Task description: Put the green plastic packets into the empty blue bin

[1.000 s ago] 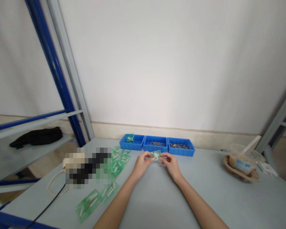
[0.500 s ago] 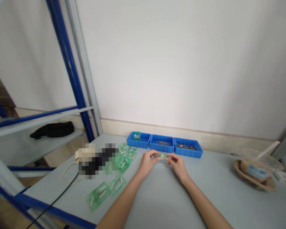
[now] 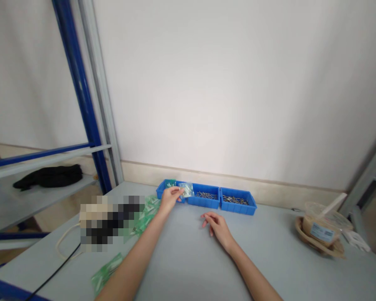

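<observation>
My left hand [image 3: 171,200] pinches a small clear plastic bag [image 3: 186,190] with pale and metal pieces in it, held over the seam between the left blue bin [image 3: 161,191] and the middle blue bin [image 3: 203,201]. Another small green bag [image 3: 170,183] lies in the left bin. Thin metal pieces, perhaps screws, lie in the middle bin and in the right blue bin [image 3: 238,207]. Nearer to me, my right hand [image 3: 218,228] hovers over the table with its fingers loosely curled and apart, holding nothing.
Several green bags [image 3: 146,213] of parts lie left of my forearm, with another green bag [image 3: 105,274] closer to me. A blurred-out patch [image 3: 109,221] covers things at the left. At the right, a lidded plastic tub [image 3: 322,225] sits in a brown tray [image 3: 299,228].
Both hands were together on the bag in front of the bins. My right hand has let go and drawn back; my left has carried the bag left toward the bins. The view has shifted slightly.
</observation>
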`<move>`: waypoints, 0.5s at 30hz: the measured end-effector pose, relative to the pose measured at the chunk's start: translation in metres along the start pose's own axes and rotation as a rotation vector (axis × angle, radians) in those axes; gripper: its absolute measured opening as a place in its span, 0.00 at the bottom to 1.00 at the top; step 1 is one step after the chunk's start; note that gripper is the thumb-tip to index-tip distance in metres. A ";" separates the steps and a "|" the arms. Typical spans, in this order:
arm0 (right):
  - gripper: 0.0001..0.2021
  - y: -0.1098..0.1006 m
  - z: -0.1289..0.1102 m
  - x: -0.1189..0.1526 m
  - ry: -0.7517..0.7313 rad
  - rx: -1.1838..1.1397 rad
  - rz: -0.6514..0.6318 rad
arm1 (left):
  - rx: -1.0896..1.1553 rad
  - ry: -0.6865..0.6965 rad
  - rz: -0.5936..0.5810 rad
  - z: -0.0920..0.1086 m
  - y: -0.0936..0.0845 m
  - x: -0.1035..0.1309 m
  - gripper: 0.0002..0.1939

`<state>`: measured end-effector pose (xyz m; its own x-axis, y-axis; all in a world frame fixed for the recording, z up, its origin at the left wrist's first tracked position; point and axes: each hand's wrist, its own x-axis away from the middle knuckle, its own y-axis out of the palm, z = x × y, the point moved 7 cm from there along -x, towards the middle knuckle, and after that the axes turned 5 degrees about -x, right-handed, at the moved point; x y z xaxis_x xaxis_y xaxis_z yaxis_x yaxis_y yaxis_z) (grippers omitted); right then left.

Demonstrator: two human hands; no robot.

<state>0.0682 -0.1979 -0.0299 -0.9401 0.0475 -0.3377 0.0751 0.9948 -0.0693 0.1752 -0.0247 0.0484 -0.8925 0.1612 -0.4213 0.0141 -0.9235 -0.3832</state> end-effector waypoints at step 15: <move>0.21 0.004 0.000 0.001 0.006 0.071 -0.039 | -1.050 0.163 -0.201 -0.003 -0.006 -0.059 0.14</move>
<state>0.0678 -0.1935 -0.0306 -0.9448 0.0094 -0.3274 0.0614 0.9869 -0.1489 0.2290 -0.0276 0.0725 -0.8520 0.3923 -0.3467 0.3228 -0.1278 -0.9378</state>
